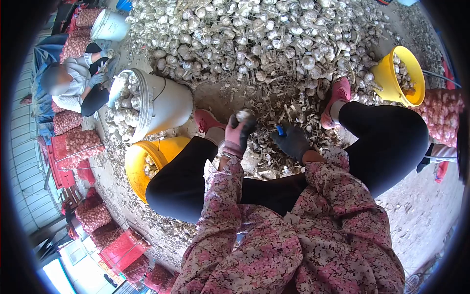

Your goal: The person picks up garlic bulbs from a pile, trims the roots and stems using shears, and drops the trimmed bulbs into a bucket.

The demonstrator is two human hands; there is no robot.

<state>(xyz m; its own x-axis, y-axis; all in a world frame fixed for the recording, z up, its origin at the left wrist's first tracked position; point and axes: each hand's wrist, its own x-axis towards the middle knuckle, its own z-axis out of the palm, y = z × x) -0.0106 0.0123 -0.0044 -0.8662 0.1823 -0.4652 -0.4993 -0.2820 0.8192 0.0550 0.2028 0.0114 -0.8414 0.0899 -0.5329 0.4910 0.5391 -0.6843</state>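
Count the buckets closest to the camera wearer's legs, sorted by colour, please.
Yellow: 2 (left yellow bucket, right yellow bucket)
White: 1 (white bucket)
Total: 3

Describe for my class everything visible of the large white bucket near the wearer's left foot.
The white bucket looks like smooth plastic, scuffed and dusty, with round walls, a thick ribbed rim and a thin, dark curved handle against its side. Garlic bulbs are heaped inside up to the mouth. A yellow bucket sits close beside it; whether they touch is unclear. Neither hand touches it. The wide lens bends the view, so its exact tilt cannot be told.
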